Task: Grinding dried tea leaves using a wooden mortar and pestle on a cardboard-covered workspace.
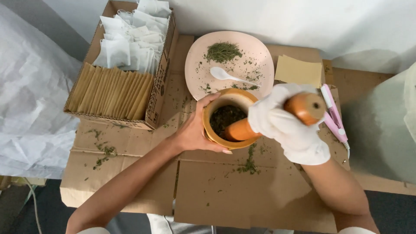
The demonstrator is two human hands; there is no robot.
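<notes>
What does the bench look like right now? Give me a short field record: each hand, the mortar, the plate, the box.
left hand: bare, cupped around the wooden mortar
right hand: white glove, gripping the wooden pestle, tip down in the mortar
mortar contents: dark green crushed herbs
plate: pink, small herb pile and white spoon
cardboard box: white sachets and tan envelopes
work surface: flattened cardboard, scattered herb bits

I see a worktop (pixel 242 195) covered in flattened brown cardboard. At its far left corner sits an open cardboard box (pixel 123 65). A pale pink plate (pixel 255 56) rests at the far middle, a wooden mortar (pixel 211 125) at the centre, tan paper sheets (pixel 298 70) far right, a pink tool (pixel 334 115) along the right edge. Green herb crumbs (pixel 104 151) lie scattered.
</notes>
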